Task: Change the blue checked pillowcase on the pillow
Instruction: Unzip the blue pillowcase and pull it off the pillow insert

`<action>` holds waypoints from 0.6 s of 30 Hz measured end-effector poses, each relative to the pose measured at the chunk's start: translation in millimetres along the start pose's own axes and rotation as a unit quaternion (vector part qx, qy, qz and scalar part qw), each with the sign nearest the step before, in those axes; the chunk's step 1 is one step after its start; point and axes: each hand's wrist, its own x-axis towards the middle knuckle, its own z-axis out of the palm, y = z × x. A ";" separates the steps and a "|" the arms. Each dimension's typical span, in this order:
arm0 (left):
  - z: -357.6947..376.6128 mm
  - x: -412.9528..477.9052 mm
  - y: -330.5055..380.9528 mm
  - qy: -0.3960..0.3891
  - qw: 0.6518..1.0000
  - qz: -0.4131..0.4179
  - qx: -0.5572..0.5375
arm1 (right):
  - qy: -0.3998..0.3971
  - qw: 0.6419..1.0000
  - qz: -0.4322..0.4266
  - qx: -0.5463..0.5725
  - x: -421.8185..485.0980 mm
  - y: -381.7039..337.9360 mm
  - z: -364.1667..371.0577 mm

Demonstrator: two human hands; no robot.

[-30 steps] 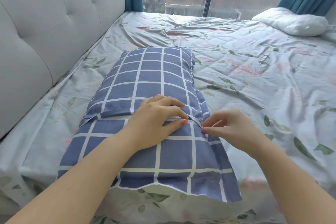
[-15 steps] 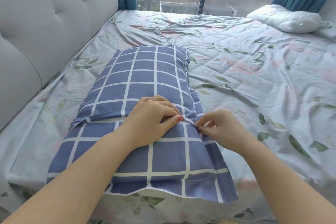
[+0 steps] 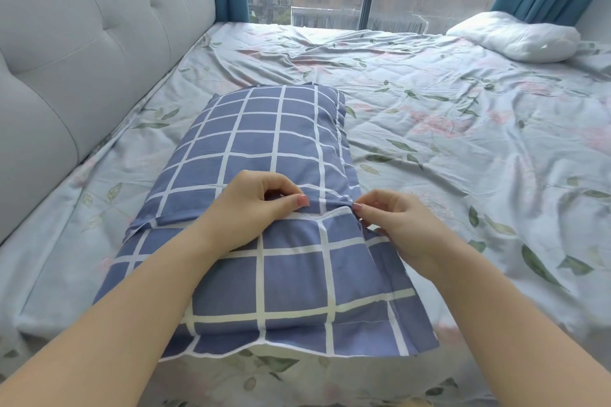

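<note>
The pillow in its blue checked pillowcase (image 3: 264, 139) lies lengthwise on the bed, its near end towards me. An overlapping flap edge crosses the case about halfway down. My left hand (image 3: 254, 208) rests on the middle of that edge and pinches the fabric between thumb and fingers. My right hand (image 3: 393, 225) pinches the same edge at the pillow's right side. The two hands are a short gap apart. The pillow itself is hidden inside the case.
A grey tufted headboard (image 3: 82, 53) runs along the left. The leaf-print bedsheet (image 3: 463, 142) is rumpled across the bed. A bare white pillow (image 3: 515, 38) lies at the far right corner, below teal curtains and a window.
My right hand has moved right along the flap edge to the pillow's side, widening the gap between the hands. The left hand keeps its pinch.
</note>
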 end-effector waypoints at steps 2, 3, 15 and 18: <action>-5.1 0.6 3.0 0.012 0.998 -0.039 -0.057 | -0.004 0.999 0.015 0.051 0.5 -4.1 5.0; -7.5 1.2 3.2 0.020 0.995 -0.055 -0.081 | -0.010 0.997 0.021 0.077 0.4 -6.3 7.4; -5.7 -4.5 -5.0 0.031 0.996 -0.055 -0.059 | 0.035 0.998 0.041 0.021 7.2 -5.0 13.2; -5.1 -5.3 -4.5 0.036 0.998 -0.035 -0.039 | 0.031 0.998 0.056 0.011 8.4 -5.6 11.5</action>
